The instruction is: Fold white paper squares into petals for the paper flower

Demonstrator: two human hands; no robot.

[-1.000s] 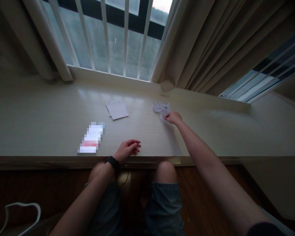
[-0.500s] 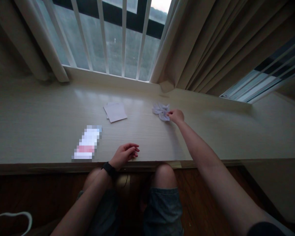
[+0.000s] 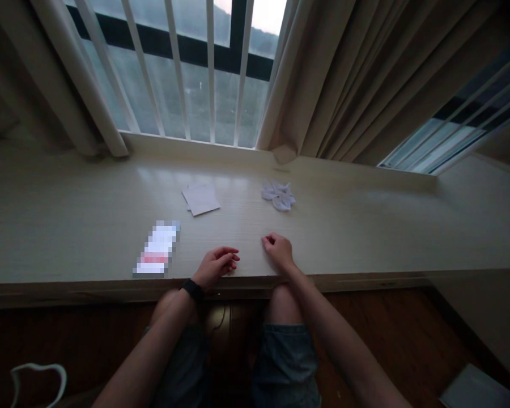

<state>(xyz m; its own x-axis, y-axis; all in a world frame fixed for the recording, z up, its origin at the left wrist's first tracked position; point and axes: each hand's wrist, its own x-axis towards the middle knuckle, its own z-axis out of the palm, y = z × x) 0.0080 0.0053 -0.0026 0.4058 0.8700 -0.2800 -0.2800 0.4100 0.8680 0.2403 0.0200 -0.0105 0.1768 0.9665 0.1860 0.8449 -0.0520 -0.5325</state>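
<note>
My left hand (image 3: 216,265) rests near the front edge of the pale wooden desk (image 3: 68,221), fingers loosely curled, with nothing seen in it; a black watch sits on its wrist. My right hand (image 3: 277,249) lies beside it on the desk, fingers curled in, nothing visible in them. A folded white paper flower (image 3: 278,195) lies farther back, apart from both hands. A small stack of white paper squares (image 3: 201,199) lies to the flower's left.
A blurred white and red pack (image 3: 157,248) lies at the left of my left hand. Window bars (image 3: 182,73) and beige curtains (image 3: 344,79) stand behind the desk. My knees are under the desk edge, above a dark wood floor.
My right hand let go of the paper flower at the back and drew back toward the front edge, beside my left hand. The flower stays where it was put.
</note>
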